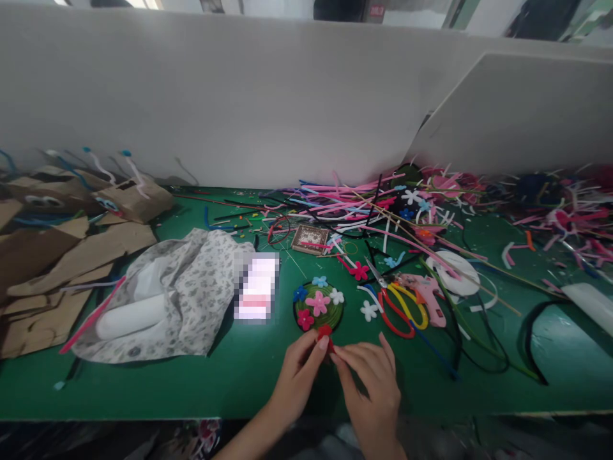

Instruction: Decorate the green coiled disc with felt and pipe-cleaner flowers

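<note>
Between the fingertips of my left hand (299,367) and my right hand (368,383) is a small red pipe-cleaner flower (324,331). Both hands pinch it close to the table's front edge; its lower part is hidden by the fingers. Just beyond them lies a round green coil (330,317) with a dark rim, bearing several small flowers in pink, red, blue and white. To its right rest a white flower (368,311) and a red flower (359,271). Scissors (397,326) with red and yellow handles lie beside a pink glue gun (431,300).
A blurred-out bright phone-like screen (258,287) and a patterned cloth bag (191,300) lie left. Cardboard pieces (115,246) and paper-bag figures (136,198) fill the far left. Pipe cleaners (330,201) are heaped along the white partition (215,96). A white disc (453,273) lies right.
</note>
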{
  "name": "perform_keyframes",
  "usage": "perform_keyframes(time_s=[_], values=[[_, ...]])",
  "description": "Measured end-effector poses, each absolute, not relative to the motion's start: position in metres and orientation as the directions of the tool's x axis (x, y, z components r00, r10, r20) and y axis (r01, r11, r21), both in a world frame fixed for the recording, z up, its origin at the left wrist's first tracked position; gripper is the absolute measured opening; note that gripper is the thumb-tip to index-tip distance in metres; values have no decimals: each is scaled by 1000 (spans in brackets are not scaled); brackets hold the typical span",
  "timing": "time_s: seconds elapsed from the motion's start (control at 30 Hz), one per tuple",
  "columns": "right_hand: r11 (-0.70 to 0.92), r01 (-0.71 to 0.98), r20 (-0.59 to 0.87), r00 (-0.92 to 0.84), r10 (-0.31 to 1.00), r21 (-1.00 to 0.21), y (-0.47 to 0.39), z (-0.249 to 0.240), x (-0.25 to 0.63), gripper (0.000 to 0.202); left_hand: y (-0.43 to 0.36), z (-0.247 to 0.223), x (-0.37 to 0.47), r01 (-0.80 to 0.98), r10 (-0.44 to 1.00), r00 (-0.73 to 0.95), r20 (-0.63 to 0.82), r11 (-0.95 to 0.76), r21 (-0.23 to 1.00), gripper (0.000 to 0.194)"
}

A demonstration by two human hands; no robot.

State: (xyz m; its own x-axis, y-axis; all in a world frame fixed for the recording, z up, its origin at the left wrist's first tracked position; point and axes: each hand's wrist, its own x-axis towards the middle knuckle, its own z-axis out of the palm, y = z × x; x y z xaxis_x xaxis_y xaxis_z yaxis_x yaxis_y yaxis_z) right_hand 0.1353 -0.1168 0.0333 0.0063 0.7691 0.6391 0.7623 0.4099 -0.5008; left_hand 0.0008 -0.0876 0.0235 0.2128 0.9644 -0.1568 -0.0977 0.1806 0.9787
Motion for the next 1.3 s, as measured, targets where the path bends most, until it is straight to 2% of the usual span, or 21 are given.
perform_keyframes(time_s=[0.17, 0.4, 0.67, 0.83, 0.97, 1.17, 1.3], values=[[435, 730, 623, -16, 782, -527, -119, 27, 135, 19, -85, 21, -1, -60, 939, 291, -186, 212, 975, 37], [382, 696, 594, 80, 801, -609, -118, 23, 133, 11, -80, 18, 1, -204, 890, 320, -324, 399, 894, 49], [366, 626, 537, 102, 837, -688, -115, 16, 135, 8, -75, 21, 1, -144, 853, 448, -266, 363, 921, 44], [364, 575, 442, -6, 897, -733, -107, 24, 142, 10, -65, 23, -10, -126, 776, 584, -240, 378, 917, 46], [339, 438, 348, -63, 936, -833, -101, 30, 147, 11, -59, 27, -20, -104, 708, 667, -233, 399, 911, 46], [239, 337, 263, 26, 965, -911, -102, 32, 147, 19, -62, 33, -24, -71, 642, 724, -251, 432, 899, 46], [183, 329, 245, 156, 957, -926, -105, 32, 146, 20, -66, 34, -17, -76, 706, 650, -281, 428, 901, 47]])
